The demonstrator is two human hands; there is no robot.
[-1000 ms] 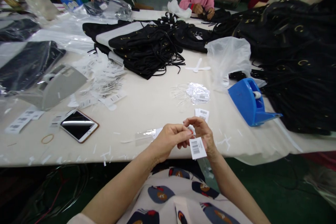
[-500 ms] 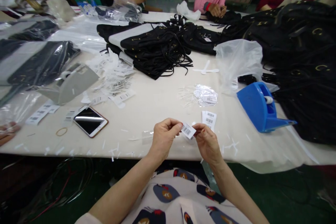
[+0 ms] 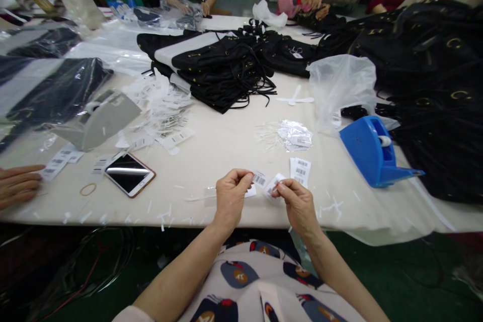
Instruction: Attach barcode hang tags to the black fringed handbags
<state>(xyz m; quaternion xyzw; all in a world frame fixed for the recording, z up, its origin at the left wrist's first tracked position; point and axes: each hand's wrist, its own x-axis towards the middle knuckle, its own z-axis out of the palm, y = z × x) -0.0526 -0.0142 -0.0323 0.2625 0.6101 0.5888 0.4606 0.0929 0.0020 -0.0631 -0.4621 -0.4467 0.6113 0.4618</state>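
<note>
My left hand (image 3: 229, 198) pinches a small white barcode sticker (image 3: 259, 178) between thumb and forefinger. Just right of it, my right hand (image 3: 302, 204) grips a white label (image 3: 274, 185) at its edge, its print partly hidden by the fingers. The two pieces are close together but apart, over the front of the table. Partly beneath my left hand lies a clear tag with a white string (image 3: 210, 193). Beyond my right hand rests a strip of barcode stickers (image 3: 300, 171), and behind that a pile of strung tags (image 3: 295, 136).
A blue tape dispenser (image 3: 372, 153) stands at right, a grey one (image 3: 101, 118) at left. A phone (image 3: 129, 173) lies near a rubber band (image 3: 88, 189). Black bags (image 3: 226, 70) and a heap of labels (image 3: 162, 105) lie farther back. Another person's hand (image 3: 18, 186) rests at the left edge.
My hands have drawn slightly apart. One barcode piece showed between them before; now each holds a separate piece. At left, the other person's hand has come further into view.
</note>
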